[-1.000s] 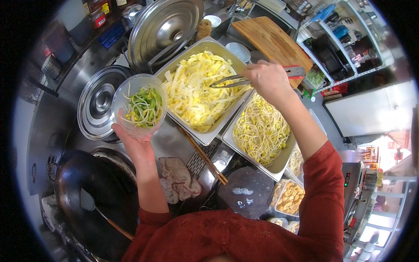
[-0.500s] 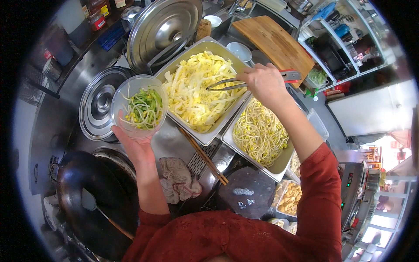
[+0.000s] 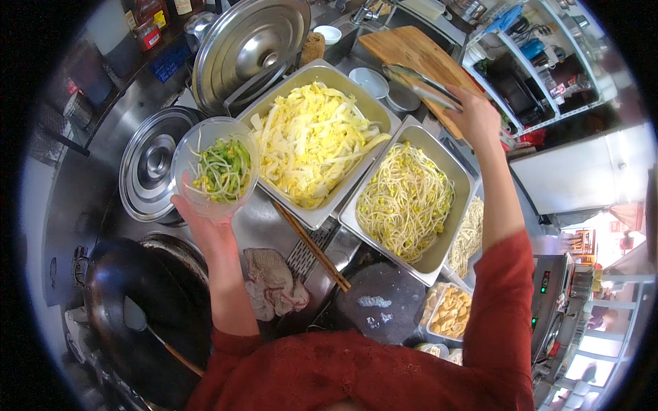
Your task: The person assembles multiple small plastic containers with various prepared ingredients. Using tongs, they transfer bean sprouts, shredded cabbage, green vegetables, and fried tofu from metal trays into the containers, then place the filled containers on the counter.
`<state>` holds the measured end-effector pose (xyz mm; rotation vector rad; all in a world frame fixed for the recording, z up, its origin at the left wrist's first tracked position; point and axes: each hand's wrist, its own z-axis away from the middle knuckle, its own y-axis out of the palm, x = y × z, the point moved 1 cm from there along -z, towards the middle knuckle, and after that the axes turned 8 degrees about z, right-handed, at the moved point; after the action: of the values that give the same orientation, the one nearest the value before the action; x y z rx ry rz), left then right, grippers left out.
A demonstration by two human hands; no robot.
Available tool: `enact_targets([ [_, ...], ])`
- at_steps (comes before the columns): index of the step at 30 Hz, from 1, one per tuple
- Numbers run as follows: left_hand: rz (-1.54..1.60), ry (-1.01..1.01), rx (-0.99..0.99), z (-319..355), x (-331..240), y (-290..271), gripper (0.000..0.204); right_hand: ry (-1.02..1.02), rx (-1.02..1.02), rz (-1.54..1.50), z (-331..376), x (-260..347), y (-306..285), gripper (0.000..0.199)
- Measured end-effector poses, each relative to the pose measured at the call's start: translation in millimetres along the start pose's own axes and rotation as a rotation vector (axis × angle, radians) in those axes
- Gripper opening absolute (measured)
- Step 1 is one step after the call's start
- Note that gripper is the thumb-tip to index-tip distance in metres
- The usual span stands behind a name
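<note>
My left hand (image 3: 211, 229) is wrapped round the base of a clear plastic bowl (image 3: 184, 147), held up over the counter. Bean sprouts and chopped greens (image 3: 223, 170) lie inside the bowl. My right hand (image 3: 478, 118) grips metal tongs (image 3: 426, 88), whose tips point left above the wooden cutting board and seem to hold no food. Between my hands stands a deep steel pan (image 3: 319, 218) of shredded yellow cabbage (image 3: 312, 140). To its right, a second steel pan (image 3: 430, 274) holds bean sprouts (image 3: 406, 202).
A black wok (image 3: 113, 274) with a ladle (image 3: 147, 322) in it sits at the lower left. Pot lids (image 3: 159, 161) lie behind the bowl. Chopsticks (image 3: 312, 245) and a rag (image 3: 274, 284) are in front. A cutting board (image 3: 418, 51) spans the sink.
My right hand with the tongs has swung away from above the cabbage, up and right to over the cutting board. The left hand keeps the bowl almost where it was.
</note>
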<state>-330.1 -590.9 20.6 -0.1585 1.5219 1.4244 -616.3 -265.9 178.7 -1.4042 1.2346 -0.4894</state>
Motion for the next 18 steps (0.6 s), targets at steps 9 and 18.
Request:
enact_targets([
  [9, 0.007, -0.052, -0.007, 8.3, -8.2, 9.4, 0.076, -0.568, 0.064, -0.115, 17.3, 80.2, 10.3, 0.048],
  [18, 0.048, -0.025, 0.002, 4.9, -10.4, 3.5, 0.076, -0.549, 0.112, 0.02, 18.0, 101.3, 14.3, 0.032],
])
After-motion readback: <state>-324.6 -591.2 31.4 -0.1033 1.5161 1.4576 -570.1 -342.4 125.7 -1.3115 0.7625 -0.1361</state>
